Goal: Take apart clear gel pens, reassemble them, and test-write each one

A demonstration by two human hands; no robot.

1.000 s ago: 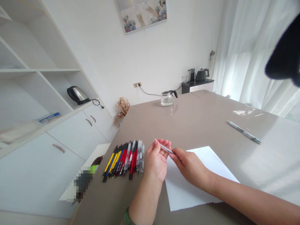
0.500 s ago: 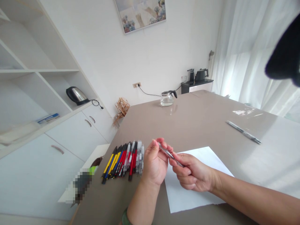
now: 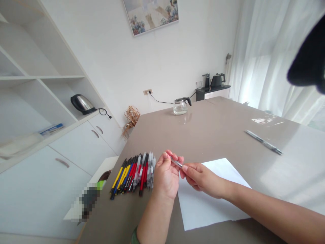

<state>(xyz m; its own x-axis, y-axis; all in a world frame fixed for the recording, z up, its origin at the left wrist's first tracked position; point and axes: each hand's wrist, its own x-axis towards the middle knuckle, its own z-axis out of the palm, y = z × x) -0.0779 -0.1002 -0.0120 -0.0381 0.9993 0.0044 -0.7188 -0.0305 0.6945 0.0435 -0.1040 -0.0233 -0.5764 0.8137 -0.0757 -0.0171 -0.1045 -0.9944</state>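
Between my two hands is a slim clear-and-silver pen [image 3: 176, 163], partly hidden by my fingers. My left hand [image 3: 166, 176], palm turned up, pinches its far end between thumb and fingers. The near end is gripped by the thumb and fingers of my right hand [image 3: 200, 178]. Beneath the right hand lies a white sheet of paper [image 3: 215, 213] on the table. Left of my left hand is a row of several pens [image 3: 133, 173] with yellow, blue, red and clear barrels, lying side by side.
On the brown table [image 3: 203, 135], another clear pen [image 3: 263, 142] lies to the right. A glass pot [image 3: 180, 107] with clear liquid stands near the far edge. White shelves [image 3: 58, 112] hold a steel kettle [image 3: 82, 104] at the left. A dark blurred shape [image 3: 309, 61] covers the upper right.
My right hand has turned over, its back now facing up, and moved slightly up and left along the pen. Less of the pen shows. My left hand has barely shifted.
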